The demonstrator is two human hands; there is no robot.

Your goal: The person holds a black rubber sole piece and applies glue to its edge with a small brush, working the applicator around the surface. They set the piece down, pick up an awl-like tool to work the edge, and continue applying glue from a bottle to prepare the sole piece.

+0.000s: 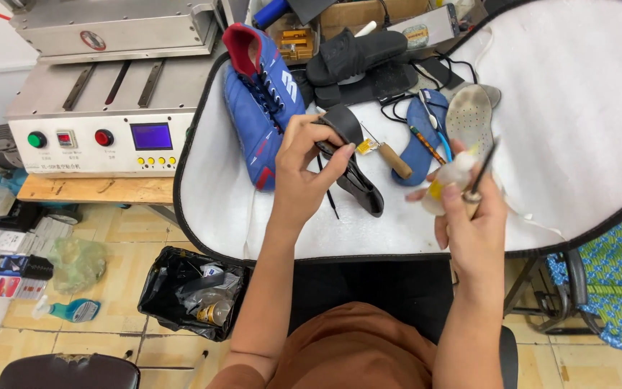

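Note:
My left hand (304, 169) grips a black curved sole piece (358, 176) and holds it just above the white padded work surface (577, 115). Beside that hand lies a blue sports shoe (257, 108) with a red lining. My right hand (469, 216) holds a small clear bottle with a yellow cap (446, 180) and a thin dark-tipped tool with a wooden handle (480, 176) together. A blue insole (419, 133) and a grey worn insole (468, 115) lie beyond the right hand.
A wooden-handled tool (391, 158) rests on the pad. Black sandals (358, 61) sit at the back. A grey machine with buttons and a small screen (102, 137) stands to the left. A black bin bag with rubbish (192, 292) is on the tiled floor.

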